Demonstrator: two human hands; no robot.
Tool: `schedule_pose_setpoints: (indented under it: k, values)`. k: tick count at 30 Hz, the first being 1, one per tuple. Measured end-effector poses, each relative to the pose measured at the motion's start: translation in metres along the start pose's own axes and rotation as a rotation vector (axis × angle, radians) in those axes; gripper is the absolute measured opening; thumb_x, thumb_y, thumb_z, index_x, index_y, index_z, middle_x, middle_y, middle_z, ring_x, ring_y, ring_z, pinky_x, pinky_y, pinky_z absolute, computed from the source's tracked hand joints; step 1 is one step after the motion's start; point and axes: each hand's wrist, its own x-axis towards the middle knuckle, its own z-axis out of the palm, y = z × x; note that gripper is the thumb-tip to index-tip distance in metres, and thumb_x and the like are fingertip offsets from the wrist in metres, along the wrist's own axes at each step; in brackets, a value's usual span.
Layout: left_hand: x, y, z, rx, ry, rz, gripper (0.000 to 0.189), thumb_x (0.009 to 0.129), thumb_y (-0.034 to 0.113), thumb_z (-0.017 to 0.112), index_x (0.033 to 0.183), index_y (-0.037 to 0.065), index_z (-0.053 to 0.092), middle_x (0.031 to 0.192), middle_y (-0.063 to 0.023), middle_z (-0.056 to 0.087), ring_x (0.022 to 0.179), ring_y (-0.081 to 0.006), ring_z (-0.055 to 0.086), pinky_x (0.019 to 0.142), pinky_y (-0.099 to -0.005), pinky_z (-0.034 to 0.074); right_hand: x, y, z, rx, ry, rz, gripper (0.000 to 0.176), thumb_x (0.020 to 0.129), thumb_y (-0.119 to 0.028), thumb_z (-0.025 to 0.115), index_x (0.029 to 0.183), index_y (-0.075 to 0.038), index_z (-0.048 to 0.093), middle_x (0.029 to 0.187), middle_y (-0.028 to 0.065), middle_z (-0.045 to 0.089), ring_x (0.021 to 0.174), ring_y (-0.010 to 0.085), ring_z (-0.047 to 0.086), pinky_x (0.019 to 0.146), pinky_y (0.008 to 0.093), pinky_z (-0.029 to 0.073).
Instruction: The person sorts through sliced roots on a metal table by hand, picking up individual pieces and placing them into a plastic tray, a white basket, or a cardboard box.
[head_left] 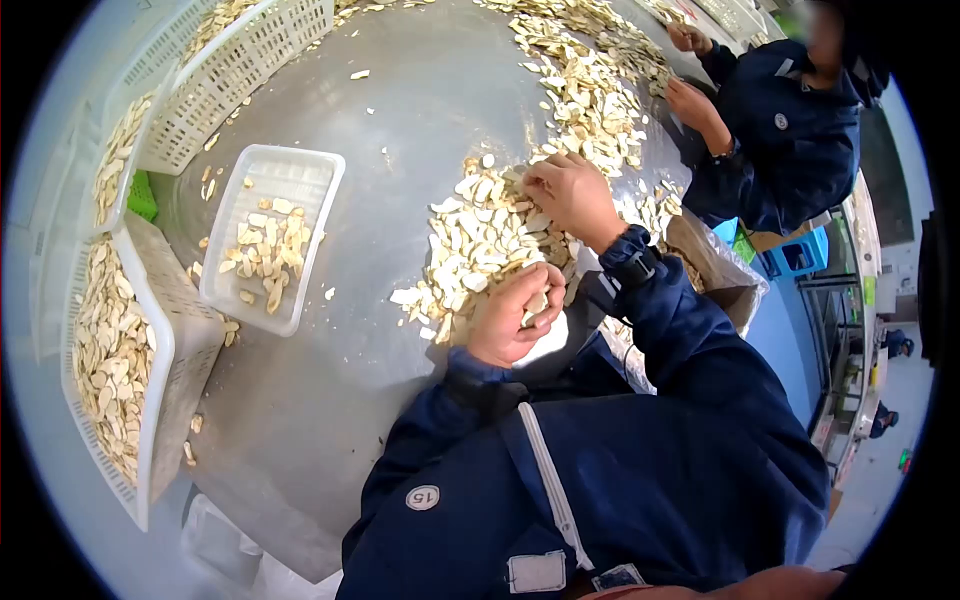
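Observation:
A heap of pale, flat dried slices [480, 225] with brownish edges lies on the grey metal table [370, 200] in front of me. My left hand [515, 315] is at the near edge of this heap, fingers curled around a few pale slices [535, 303]. Farther forward, my right hand [575, 198] reaches over the heap with its fingertips bent together against the slices. Whatever is between those fingertips is too small to make out. To the left, a shallow white plastic tray [320, 225] holds a small scattering of slices.
White perforated baskets of slices, one tall basket [165, 400] and another basket [245, 85], line the left edge. More slices [590, 100] spread toward the far side, where a co-worker [790, 130] handles them. An open lined carton [715, 265] stands at my right.

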Motion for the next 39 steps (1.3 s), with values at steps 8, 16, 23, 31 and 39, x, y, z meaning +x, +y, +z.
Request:
schedule_pose_setpoints:
  k: [8, 16, 23, 31, 39]
  values:
    - [0.0, -0.002, -0.001, -0.011, 0.009, -0.001, 0.022, 0.112, 0.023, 0.047, 0.111, 0.005, 0.058, 0.091, -0.0045, 0.057, 0.063, -0.0057, 0.047, 0.04, -0.0165, 0.029, 0.012, -0.012, 0.008, 0.139, 0.089, -0.241, 0.022, 0.088, -0.014, 0.073, 0.11, -0.011, 0.074, 0.101, 0.0083, 0.072, 0.098, 0.032, 0.065, 0.091, 0.0417, 0.052]
    - [-0.003, 0.004, -0.002, -0.049, 0.023, 0.065, 0.019, 0.111, 0.022, 0.048, 0.109, 0.005, 0.057, 0.093, -0.0045, 0.057, 0.065, -0.007, 0.047, 0.04, -0.0165, 0.028, 0.021, -0.018, 0.016, 0.1, -0.069, -0.204, 0.02, 0.091, -0.019, 0.07, 0.109, -0.011, 0.073, 0.102, 0.0075, 0.073, 0.097, 0.0319, 0.068, 0.084, 0.0417, 0.057]
    - [-0.002, 0.002, -0.001, -0.049, 0.028, 0.052, 0.018, 0.111, 0.022, 0.049, 0.111, 0.006, 0.057, 0.093, -0.0042, 0.057, 0.065, -0.0071, 0.047, 0.041, -0.0164, 0.028, 0.018, -0.022, 0.016, 0.133, -0.076, -0.199, 0.025, 0.092, -0.024, 0.069, 0.115, -0.015, 0.072, 0.109, 0.0086, 0.073, 0.102, 0.0319, 0.069, 0.084, 0.0426, 0.058]
    - [-0.002, 0.006, -0.005, -0.069, -0.009, 0.051, 0.019, 0.111, 0.022, 0.048, 0.112, 0.006, 0.058, 0.095, -0.0041, 0.057, 0.067, -0.0075, 0.048, 0.043, -0.0174, 0.03, 0.016, -0.026, -0.004, 0.221, -0.166, 0.101, 0.025, 0.098, -0.027, 0.067, 0.109, -0.006, 0.071, 0.091, 0.0144, 0.075, 0.085, 0.0368, 0.071, 0.074, 0.0441, 0.056]
    - [0.004, -0.008, -0.007, 0.182, 0.145, 0.182, 0.022, 0.112, 0.025, 0.046, 0.111, 0.005, 0.056, 0.096, -0.0049, 0.056, 0.069, -0.01, 0.052, 0.041, -0.0182, 0.027, -0.045, 0.002, -0.023, 1.03, -0.261, 0.466, 0.029, 0.106, -0.013, 0.063, 0.126, 0.008, 0.065, 0.101, 0.0076, 0.075, 0.092, 0.0119, 0.073, 0.083, 0.0273, 0.06]
